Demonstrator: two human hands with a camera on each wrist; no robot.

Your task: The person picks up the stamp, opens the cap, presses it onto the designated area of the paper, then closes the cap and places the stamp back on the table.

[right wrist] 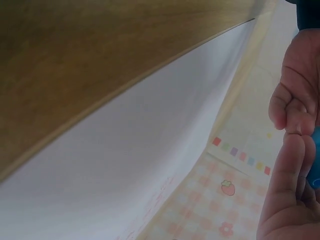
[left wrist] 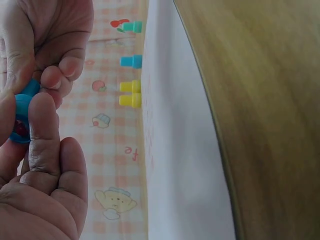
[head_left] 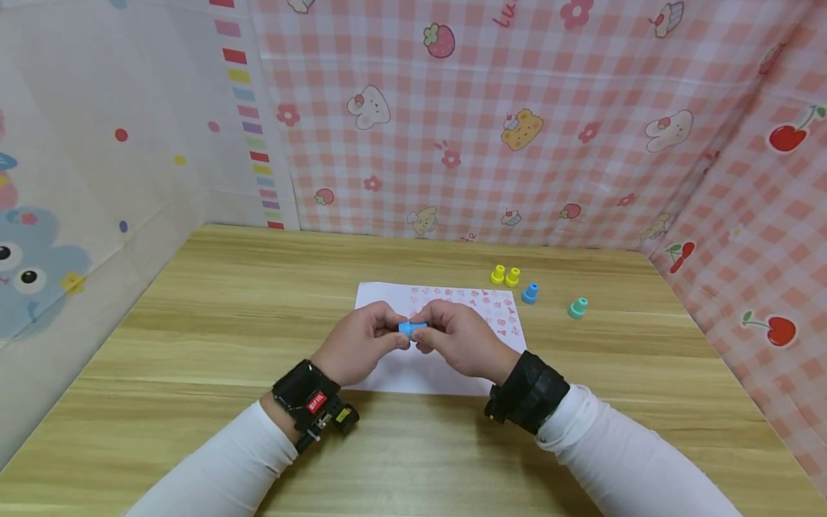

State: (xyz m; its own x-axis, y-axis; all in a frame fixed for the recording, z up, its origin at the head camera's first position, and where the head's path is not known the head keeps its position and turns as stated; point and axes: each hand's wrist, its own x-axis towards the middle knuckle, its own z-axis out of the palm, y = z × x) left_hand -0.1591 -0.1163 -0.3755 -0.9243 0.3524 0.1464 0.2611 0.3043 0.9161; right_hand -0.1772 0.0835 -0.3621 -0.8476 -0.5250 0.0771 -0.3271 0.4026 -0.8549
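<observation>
Both hands meet over a white sheet of paper (head_left: pixel 413 373) and hold one small blue stamp (head_left: pixel 405 328) between them, lying sideways. My left hand (head_left: pixel 355 345) pinches its wide end between thumb and fingers. On the narrower handle end, my right hand (head_left: pixel 468 341) has thumb and fingertips closed. Red shows inside the wide end of the stamp (left wrist: pixel 21 107) in the left wrist view. Only a blue sliver of the stamp (right wrist: pixel 315 165) appears at the right wrist view's edge; fingers hide the rest. Rows of small red prints (head_left: pixel 497 305) cover the paper's upper right.
Two yellow stamps (head_left: pixel 497 275) stand together behind the paper's far right corner. Another blue stamp (head_left: pixel 530 293) is just right of them, and a green stamp (head_left: pixel 578 309) stands farther right. All are on the wooden table (head_left: pixel 213 323), with patterned cloth (head_left: pixel 478 194) hanging behind.
</observation>
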